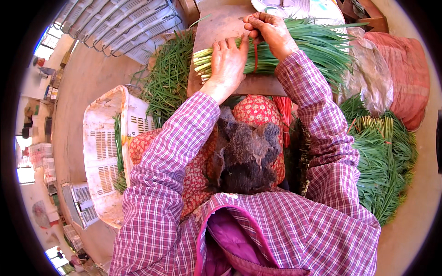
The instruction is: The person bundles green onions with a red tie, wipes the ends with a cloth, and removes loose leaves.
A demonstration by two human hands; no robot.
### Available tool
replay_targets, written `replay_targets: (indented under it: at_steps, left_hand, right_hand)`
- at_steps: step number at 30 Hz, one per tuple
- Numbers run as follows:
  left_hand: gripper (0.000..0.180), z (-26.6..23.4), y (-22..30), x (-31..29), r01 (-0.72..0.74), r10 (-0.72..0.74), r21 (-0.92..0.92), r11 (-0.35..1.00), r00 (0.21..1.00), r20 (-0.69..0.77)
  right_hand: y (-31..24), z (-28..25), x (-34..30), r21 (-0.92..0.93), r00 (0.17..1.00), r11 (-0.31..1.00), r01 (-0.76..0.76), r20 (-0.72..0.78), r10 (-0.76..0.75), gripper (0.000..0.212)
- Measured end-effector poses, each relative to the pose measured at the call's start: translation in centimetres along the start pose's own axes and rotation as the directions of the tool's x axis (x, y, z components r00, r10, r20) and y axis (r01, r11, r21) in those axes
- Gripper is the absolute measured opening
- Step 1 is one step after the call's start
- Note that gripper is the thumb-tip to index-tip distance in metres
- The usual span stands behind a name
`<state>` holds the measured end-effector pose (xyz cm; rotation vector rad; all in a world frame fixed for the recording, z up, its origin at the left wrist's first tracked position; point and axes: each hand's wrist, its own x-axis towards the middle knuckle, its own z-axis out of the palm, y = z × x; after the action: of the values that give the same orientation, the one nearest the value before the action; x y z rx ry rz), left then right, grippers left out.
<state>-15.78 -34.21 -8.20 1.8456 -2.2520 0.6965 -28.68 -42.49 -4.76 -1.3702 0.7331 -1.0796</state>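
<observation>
A thick bundle of green chives (299,43) lies across the board (262,86) in front of me, pale cut ends to the left and leaves fanning right. My left hand (226,63) presses over the stalks near their cut ends, fingers curled on them. A red tie (256,60) circles the bundle just right of that hand. Above the tie, my right hand (269,34) is closed in a pinch, with a bit of red at its fingertips. Part of the tie behind the fingers is hidden.
Loose greens (168,69) are heaped left of the board. A dirty white plastic crate (106,138) stands at my left, stacked crates (133,27) beyond. More tied bundles (382,161) lie at right, below a reddish sack (400,73). Red strips (284,115) hang by my knee.
</observation>
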Motion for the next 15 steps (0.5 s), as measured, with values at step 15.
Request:
replay_targets:
  at_steps: [15]
  left_hand:
    - [0.098,0.8,0.4,0.3,0.016,-0.017,-0.105,0.994,1.0,-0.011]
  right_hand:
    - [1.6,-0.5,-10.7,0.017,0.988,1.0,0.002,-0.153,0.0,0.022]
